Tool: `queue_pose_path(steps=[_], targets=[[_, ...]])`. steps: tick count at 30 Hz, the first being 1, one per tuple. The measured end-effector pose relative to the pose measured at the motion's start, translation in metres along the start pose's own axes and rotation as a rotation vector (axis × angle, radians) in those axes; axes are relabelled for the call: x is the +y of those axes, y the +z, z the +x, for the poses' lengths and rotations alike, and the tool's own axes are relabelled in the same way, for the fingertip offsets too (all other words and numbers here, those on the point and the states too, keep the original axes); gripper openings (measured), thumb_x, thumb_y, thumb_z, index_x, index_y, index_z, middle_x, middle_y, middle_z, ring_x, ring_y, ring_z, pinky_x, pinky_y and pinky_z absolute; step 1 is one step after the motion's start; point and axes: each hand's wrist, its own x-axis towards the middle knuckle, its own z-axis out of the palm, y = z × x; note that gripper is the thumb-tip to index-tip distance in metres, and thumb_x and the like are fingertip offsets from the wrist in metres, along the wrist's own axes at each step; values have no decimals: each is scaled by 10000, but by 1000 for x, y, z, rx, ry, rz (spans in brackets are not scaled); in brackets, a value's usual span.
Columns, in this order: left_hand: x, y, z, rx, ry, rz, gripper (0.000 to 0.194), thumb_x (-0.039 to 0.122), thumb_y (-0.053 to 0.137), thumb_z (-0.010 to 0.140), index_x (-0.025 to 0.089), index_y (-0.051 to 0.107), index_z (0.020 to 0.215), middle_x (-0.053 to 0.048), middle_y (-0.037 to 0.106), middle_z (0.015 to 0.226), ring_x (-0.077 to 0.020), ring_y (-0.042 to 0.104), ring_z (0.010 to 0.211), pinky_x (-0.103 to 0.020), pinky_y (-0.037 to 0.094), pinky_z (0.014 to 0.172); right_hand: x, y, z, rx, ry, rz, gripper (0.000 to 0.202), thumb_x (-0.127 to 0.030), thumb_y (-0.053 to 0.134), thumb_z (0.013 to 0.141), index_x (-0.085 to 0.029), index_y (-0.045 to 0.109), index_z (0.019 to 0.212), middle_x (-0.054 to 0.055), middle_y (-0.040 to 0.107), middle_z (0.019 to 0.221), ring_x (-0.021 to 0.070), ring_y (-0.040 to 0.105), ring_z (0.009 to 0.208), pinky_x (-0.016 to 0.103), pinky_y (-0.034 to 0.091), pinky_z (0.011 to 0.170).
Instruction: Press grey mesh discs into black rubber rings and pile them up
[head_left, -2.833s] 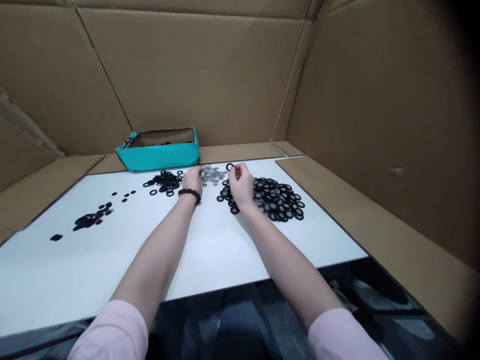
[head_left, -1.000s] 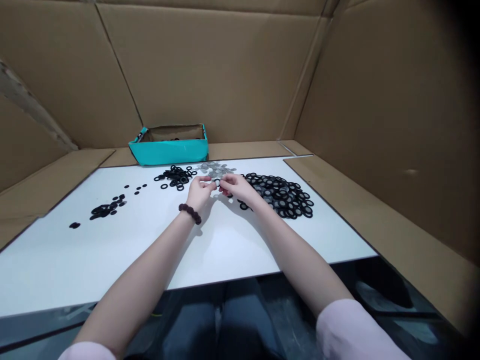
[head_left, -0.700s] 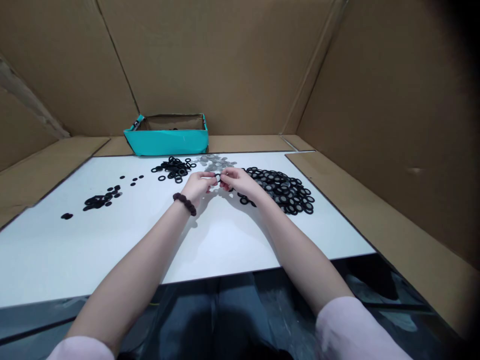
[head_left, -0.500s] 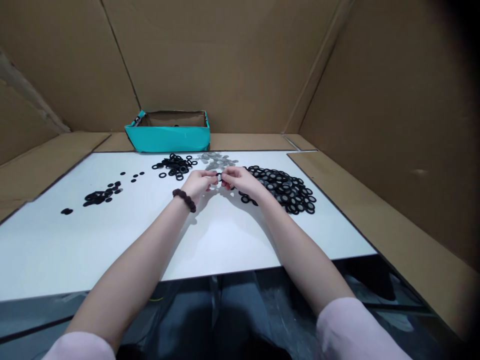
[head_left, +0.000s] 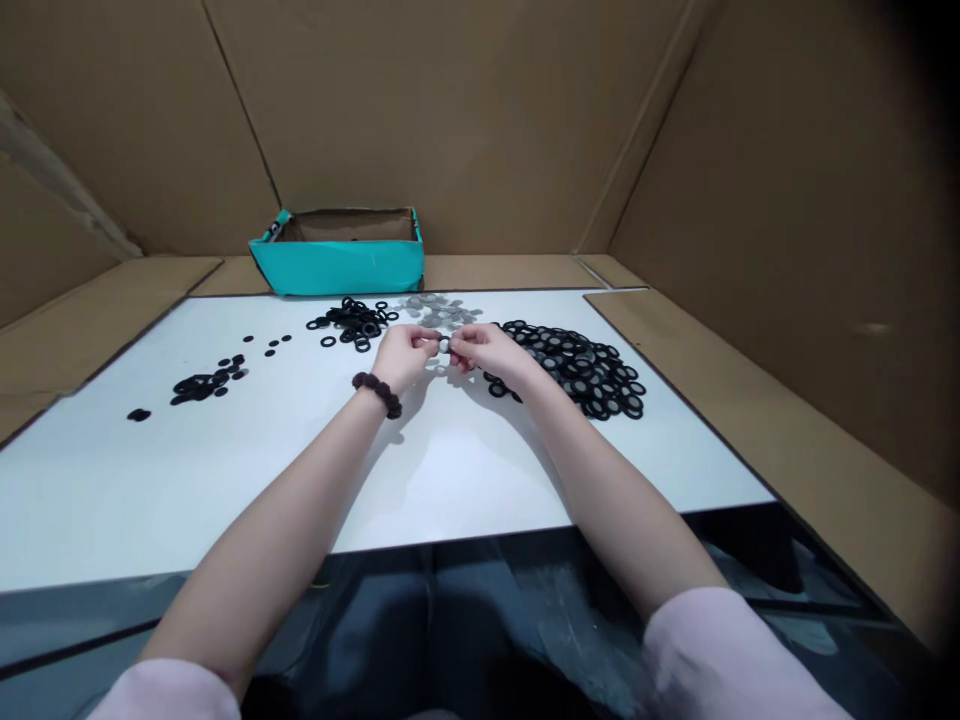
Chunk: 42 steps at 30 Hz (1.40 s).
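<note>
Between my two hands, over the middle of the white board, is a small black ring with a pale grey disc (head_left: 444, 345) at its centre. My left hand (head_left: 406, 354) pinches its left side with thumb and finger; a dark hair tie sits on that wrist. The fingertips of my right hand (head_left: 484, 352) close on the ring's right side. To the right lies a large pile of black rings with grey centres (head_left: 581, 370). Behind my hands are loose grey discs (head_left: 431, 308), and behind my left hand is a heap of open black rings (head_left: 352, 320).
A teal open box (head_left: 337, 268) stands at the back, against the cardboard wall. Small black discs (head_left: 201, 386) lie scattered on the left of the white board (head_left: 247, 480). Cardboard walls (head_left: 465, 120) rise at the back and both sides.
The view has shifted slightly. Both hands still pinch the ring, and the pale disc at its centre now faces the camera more plainly.
</note>
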Motion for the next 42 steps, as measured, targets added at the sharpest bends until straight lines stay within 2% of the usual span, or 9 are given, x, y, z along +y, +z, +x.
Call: queue_pose_path(steps=[4, 10, 17, 24, 30, 33, 38, 42], targets=[[-3, 0, 2, -4, -2, 8, 215, 136, 589, 698, 83, 703, 872, -11, 622, 626, -130, 544, 612, -254, 425, 656, -1, 1, -2, -6, 12, 20, 248, -45, 505, 819, -135, 539, 590, -23, 575, 478, 58, 511, 417, 152, 432, 450], [-5, -2, 2, -71, -11, 48, 69, 158, 603, 683, 118, 646, 648, 11, 543, 535, -109, 459, 536, -259, 377, 593, -2, 2, -4, -21, 15, 4, 248, -34, 517, 811, -134, 549, 586, -19, 571, 482, 69, 509, 411, 171, 437, 449], [-4, -3, 0, -73, -48, 97, 49, 182, 617, 681, 134, 620, 672, 11, 526, 545, -119, 460, 539, -275, 399, 628, 0, 2, -4, -58, 22, -35, 232, -29, 539, 786, -134, 551, 579, -18, 572, 484, 69, 498, 413, 170, 414, 431], [-4, 1, -1, -32, 18, 245, 86, 184, 531, 767, 136, 596, 740, -23, 550, 657, -155, 525, 677, -290, 414, 722, -3, 2, -7, -72, 45, -67, 278, -42, 497, 829, -133, 535, 568, -12, 566, 489, 64, 496, 428, 167, 415, 453], [0, 2, -4, -91, 131, 321, 152, 203, 431, 827, 160, 513, 707, -26, 542, 696, -158, 506, 721, -281, 396, 713, -5, 0, -8, -85, 46, -36, 242, -53, 528, 822, -137, 525, 595, -16, 561, 503, 59, 497, 446, 160, 426, 476], [0, 3, -4, -77, 112, 352, 180, 200, 399, 839, 175, 469, 675, -28, 528, 689, -162, 503, 718, -282, 385, 696, -4, 1, -8, -70, 21, -68, 229, -57, 543, 814, -143, 521, 603, -23, 554, 502, 58, 486, 442, 162, 423, 476], [-1, 2, -4, -133, 62, 393, 243, 179, 379, 832, 193, 419, 593, -21, 476, 612, -170, 493, 673, -290, 360, 669, -2, 6, -7, 3, -39, -177, 234, -25, 526, 801, -143, 519, 600, -35, 535, 473, 55, 450, 409, 163, 375, 438], [1, 2, -5, -91, 82, 319, 232, 167, 398, 836, 194, 400, 606, 2, 448, 603, -145, 451, 639, -270, 339, 644, -2, 6, -7, 12, -37, -120, 235, -42, 524, 818, -140, 517, 604, -35, 542, 482, 51, 463, 418, 160, 396, 460]])
